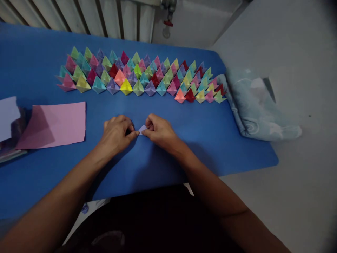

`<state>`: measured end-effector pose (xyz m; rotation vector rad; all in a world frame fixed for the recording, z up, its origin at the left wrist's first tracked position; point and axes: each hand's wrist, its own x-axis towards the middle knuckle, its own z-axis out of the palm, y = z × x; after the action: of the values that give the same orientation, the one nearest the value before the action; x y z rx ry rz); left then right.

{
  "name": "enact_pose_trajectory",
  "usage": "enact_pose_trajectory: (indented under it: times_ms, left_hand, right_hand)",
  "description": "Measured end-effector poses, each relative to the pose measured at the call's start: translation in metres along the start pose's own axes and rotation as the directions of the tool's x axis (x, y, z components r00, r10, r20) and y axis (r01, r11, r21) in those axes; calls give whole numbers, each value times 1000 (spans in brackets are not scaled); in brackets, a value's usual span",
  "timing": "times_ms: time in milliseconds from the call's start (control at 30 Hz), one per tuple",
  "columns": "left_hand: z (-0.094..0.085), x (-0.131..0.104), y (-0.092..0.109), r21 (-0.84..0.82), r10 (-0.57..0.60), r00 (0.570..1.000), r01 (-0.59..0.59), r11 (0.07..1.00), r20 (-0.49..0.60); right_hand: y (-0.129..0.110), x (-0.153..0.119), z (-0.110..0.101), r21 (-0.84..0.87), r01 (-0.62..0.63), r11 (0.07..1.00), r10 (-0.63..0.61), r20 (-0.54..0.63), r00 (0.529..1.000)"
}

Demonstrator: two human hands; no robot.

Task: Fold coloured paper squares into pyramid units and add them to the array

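both hands, left point(118, 133) and right point(160, 131), pinch a lilac paper piece point(142, 129) between table edge point(147, 188) and boat rows point(138, 88).

No text, label, brand, number or sign can be read.
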<state>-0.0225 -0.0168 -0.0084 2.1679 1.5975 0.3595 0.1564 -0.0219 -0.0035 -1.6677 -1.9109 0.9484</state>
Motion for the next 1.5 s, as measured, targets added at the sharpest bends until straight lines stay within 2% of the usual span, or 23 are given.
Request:
enact_pose_trajectory:
  times_ms: [133, 267, 400, 667, 1133, 1333, 1500]
  left_hand:
    - [-5, -1, -10, -67, 46, 999, -46, 997, 0]
    - [-10, -11, -18, -171, 84, 993, -96, 980, -80]
    - [-8, -22, -16, -134, 107, 989, -119, 984, -98]
    - [2, -19, -11, -94, 77, 993, -86, 992, -91]
    - [2, -12, -3, -125, 9, 998, -17, 992, -66]
    - [2, -9, -7, -121, 80, 995, -86, 989, -51]
    - [-2, -5, -16, -86, 261, 965, -261, 961, -12]
  right_hand:
    - [-1, 1, 0, -25, 5, 1000, -5, 14, 1000]
    - [-3, 2, 0, -52, 4, 999, -3, 18, 1000]
    - [-3, 3, 1, -78, -6, 997, 7, 16, 1000]
    - [-2, 2, 2, -60, 6, 998, -7, -13, 1000]
    - [-3, 1, 1, -45, 3, 999, -3, -9, 1000]
    - [-4, 1, 1, -45, -5, 999, 5, 2, 1000]
    - [-4, 2, 0, -61, -2, 998, 2, 3, 1000]
